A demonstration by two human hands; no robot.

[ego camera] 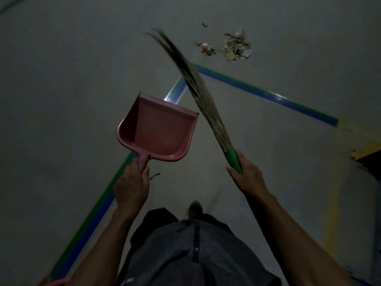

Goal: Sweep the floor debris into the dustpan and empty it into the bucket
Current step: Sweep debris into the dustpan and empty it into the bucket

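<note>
Item: floor debris [237,47], two loose heaps on the grey floor, larger heap at about 1 o'clock from the person, smaller heap [208,49] just beside it toward 9 o'clock; one stray scrap [204,24] beyond

Item: broom [203,100], grass bristles, green grip; long axis runs from the right hand [246,176] toward 11 o'clock; bristle tips off the floor, short of the heaps and to their 9 o'clock side. Right hand wrapped round the grip

Item: dustpan [156,126], pink, apparently empty, mouth facing 12 o'clock, carried above the floor. Left hand [132,188] closed round its stub handle

Item: tape lines [266,94], blue and green, between person and debris

Bucket: not in view

Judgement: right hand lies nearer the debris; broom must swing toward 1 o'clock, dustpan lowered alongside
</note>
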